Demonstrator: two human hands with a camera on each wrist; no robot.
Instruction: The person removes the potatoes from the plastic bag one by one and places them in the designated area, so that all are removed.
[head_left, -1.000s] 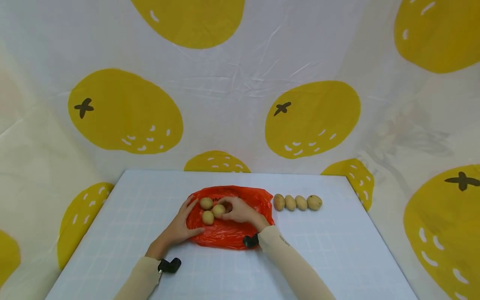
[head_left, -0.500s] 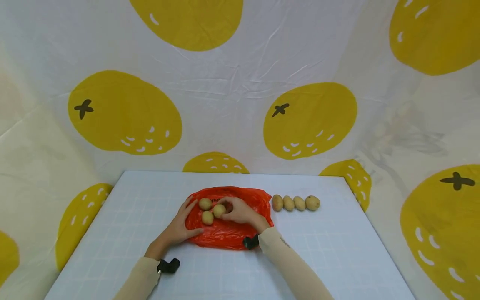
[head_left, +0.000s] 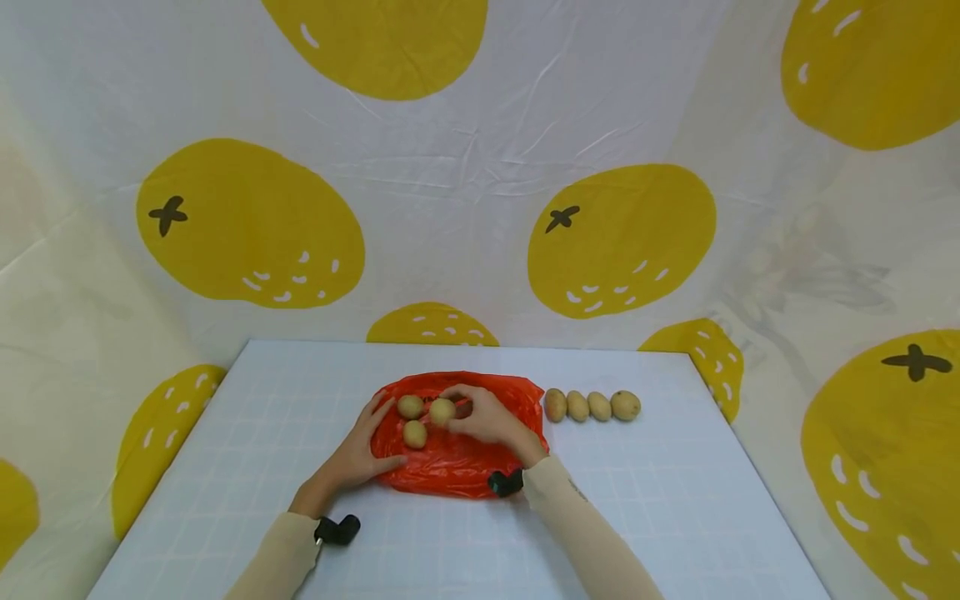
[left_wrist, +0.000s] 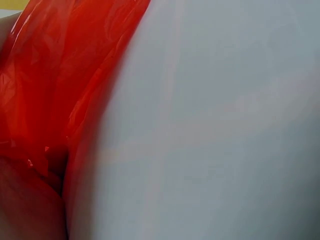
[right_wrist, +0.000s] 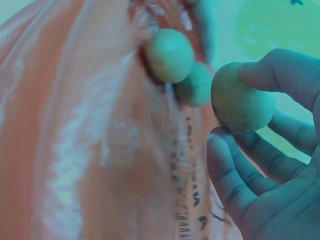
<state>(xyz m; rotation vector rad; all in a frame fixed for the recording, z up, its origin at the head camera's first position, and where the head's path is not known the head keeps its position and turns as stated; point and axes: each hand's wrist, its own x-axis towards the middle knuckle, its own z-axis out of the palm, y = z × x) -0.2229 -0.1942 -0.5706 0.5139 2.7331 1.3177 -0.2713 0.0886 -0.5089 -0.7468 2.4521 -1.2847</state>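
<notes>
In the head view a red plastic bag [head_left: 465, 467] lies spread on the table. Two round potatoes rest on its left part, a rear potato [head_left: 410, 407] and a nearer potato [head_left: 415, 434]. My right hand [head_left: 486, 415] pinches a third potato [head_left: 442, 412] just to their right; the right wrist view shows this held potato [right_wrist: 243, 100] between thumb and fingertips, apart from the other two. Along the bag's left edge rests my left hand [head_left: 358, 454], thumb and fingers spread apart on the film. In the left wrist view the bag [left_wrist: 65, 65] partly covers that hand.
A row of several potatoes [head_left: 577, 406] stands right of the bag, touching side by side. The table [head_left: 675, 517] has a pale checked cover. Behind it hangs a white cloth [head_left: 450, 233] printed with large yellow fruit.
My right hand has lifted its potato slightly and moved it back, away from the nearer potato. The left hand and the bag stay in place.
</notes>
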